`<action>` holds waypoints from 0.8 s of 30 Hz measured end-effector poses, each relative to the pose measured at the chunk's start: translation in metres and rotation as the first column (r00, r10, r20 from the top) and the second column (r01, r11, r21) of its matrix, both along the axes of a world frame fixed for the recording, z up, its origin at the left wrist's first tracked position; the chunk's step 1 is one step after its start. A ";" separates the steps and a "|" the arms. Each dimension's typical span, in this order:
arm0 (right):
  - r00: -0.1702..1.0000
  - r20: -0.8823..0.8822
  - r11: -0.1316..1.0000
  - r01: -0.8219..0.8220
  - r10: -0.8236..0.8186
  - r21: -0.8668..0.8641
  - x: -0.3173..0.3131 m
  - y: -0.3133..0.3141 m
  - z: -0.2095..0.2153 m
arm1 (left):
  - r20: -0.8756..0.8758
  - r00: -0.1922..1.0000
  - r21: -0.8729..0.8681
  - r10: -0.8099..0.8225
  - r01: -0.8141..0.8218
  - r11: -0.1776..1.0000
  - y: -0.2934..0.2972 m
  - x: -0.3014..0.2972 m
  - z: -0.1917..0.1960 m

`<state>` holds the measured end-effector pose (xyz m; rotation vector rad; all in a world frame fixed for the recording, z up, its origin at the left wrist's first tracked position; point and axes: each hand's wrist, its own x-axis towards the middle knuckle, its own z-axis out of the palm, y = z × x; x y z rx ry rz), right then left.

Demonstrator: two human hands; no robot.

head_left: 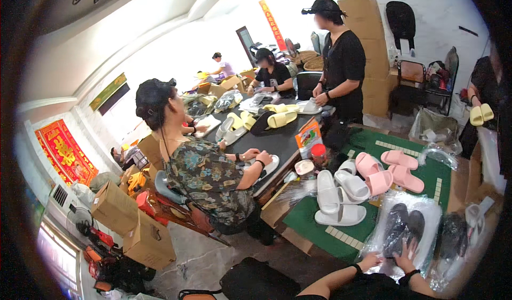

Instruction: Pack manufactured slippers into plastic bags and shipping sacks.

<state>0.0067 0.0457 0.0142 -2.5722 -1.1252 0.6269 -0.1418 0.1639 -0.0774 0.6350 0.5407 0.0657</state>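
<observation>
A pair of dark grey slippers point(395, 223) lies side by side on a stack of clear plastic bags point(433, 210), with shiny film around them. My right hand point(406, 256) rests at the near ends of the slippers, its fingers stretched out and apart over them. At the near left edge of the stack, my left hand point(370, 260) has its fingers together on the clear plastic. Just beyond are pink slippers point(373, 173) and white slippers point(341, 204) on the green table mat point(304, 221).
Wrapped dark slippers point(453, 236) lie to the right. A red-lidded jar point(319, 155) stands by the dark worktable point(266, 145), where people handle slippers. Another person at right holds yellow slippers point(481, 114). A black bag point(258, 281) and cardboard boxes point(148, 241) sit on the floor.
</observation>
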 end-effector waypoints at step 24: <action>0.992 0.062 0.988 0.119 -0.114 -0.097 -0.011 0.003 0.015 | -0.270 0.918 0.961 -0.290 0.275 -0.023 -0.007 0.005 -0.034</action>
